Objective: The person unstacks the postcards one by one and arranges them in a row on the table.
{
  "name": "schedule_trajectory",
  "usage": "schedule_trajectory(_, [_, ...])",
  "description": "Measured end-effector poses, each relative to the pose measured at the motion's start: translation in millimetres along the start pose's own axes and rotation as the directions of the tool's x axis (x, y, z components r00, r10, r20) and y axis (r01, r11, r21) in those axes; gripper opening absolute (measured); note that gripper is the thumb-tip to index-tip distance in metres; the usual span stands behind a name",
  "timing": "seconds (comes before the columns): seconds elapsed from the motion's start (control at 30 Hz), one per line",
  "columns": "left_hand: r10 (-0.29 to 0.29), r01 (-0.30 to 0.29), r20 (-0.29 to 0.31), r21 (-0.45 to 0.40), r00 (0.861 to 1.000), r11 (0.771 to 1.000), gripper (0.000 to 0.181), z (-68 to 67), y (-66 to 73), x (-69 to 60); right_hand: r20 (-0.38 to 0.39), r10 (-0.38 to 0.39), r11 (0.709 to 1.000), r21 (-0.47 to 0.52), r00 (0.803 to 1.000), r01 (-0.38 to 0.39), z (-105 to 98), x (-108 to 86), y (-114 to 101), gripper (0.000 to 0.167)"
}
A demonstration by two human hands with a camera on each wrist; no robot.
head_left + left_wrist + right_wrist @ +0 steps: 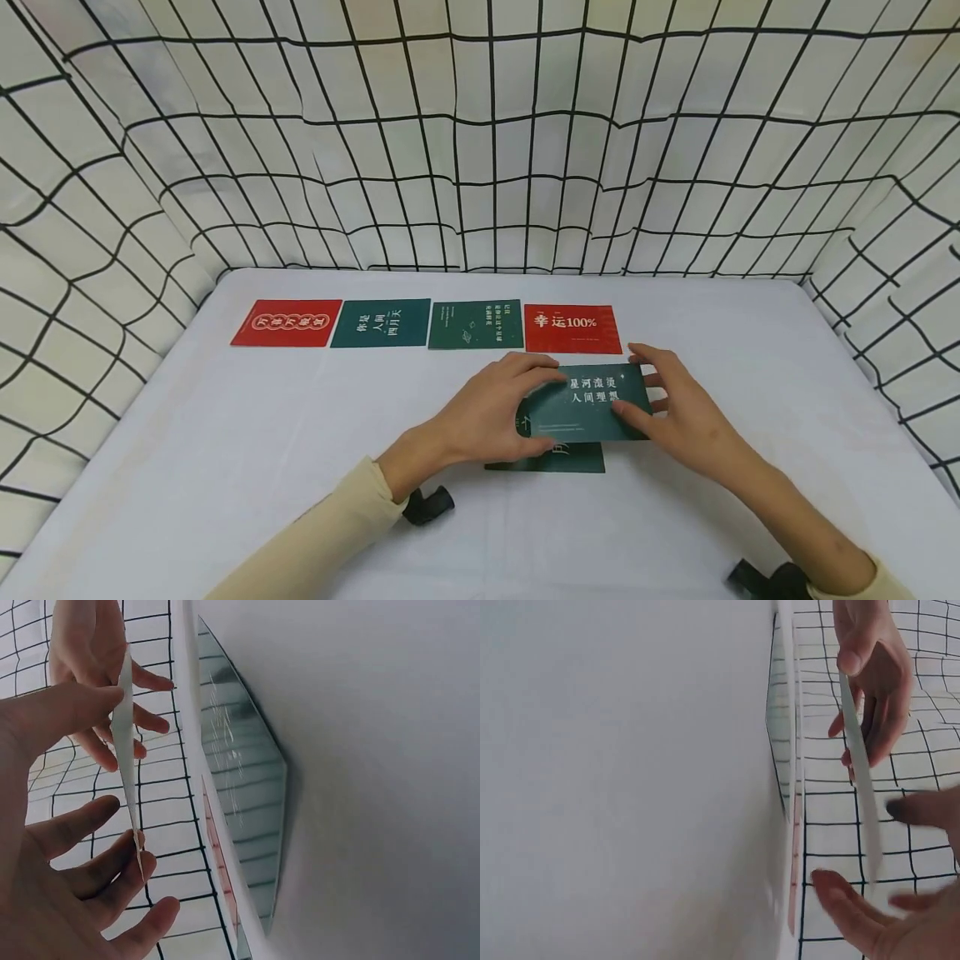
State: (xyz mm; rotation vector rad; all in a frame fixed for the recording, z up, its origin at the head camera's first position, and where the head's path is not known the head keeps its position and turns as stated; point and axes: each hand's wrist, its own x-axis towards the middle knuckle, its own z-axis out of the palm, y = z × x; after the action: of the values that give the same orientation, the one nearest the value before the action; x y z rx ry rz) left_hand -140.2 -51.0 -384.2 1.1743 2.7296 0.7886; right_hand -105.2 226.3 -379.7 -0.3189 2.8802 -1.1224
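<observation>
I see black net (492, 83) behind white table (225, 467). Near far edge lies row of four cards (476, 329): red, green, green, red. Left hand (480, 417) pinches upper green card (585, 419) above table; right hand (693, 425) surrounds its right end, fingers spread. Lower green card (577, 461) lies underneath.

Work booth (472, 83), apparently purpose-built, as it stands before me: a white table (187, 467) walled on three sides by black netting (492, 122) over pale sheeting (510, 150).
</observation>
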Motion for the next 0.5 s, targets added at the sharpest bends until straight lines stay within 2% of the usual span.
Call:
schedule_trajectory(0.13, [-0.009,0.009,-0.02,0.006,1.0,1.0,0.074,0.3,3.9,4.5,-0.006,0.14,0.982,0.126,0.99,-0.138,-2.9,2.4,-1.0,0.087])
schedule_trajectory(0.23, [-0.023,0.023,-0.036,0.015,0.999,1.0,0.075,0.0,6.0,8.1,0.023,0.191,0.958,0.214,0.981,-0.191,-5.2,4.3,0.4,0.086])
schedule_trajectory(0.33, [-0.037,0.038,-0.049,0.019,0.998,0.999,0.074,-0.8,7.4,11.0,0.026,0.197,0.941,0.275,0.98,-0.197,-7.0,5.6,2.1,0.083])
schedule_trajectory(0.5, [-0.046,0.046,-0.067,0.004,0.997,0.999,0.073,-1.6,9.7,15.0,-0.014,0.188,0.906,0.39,0.982,-0.168,-9.4,5.1,5.4,0.076])
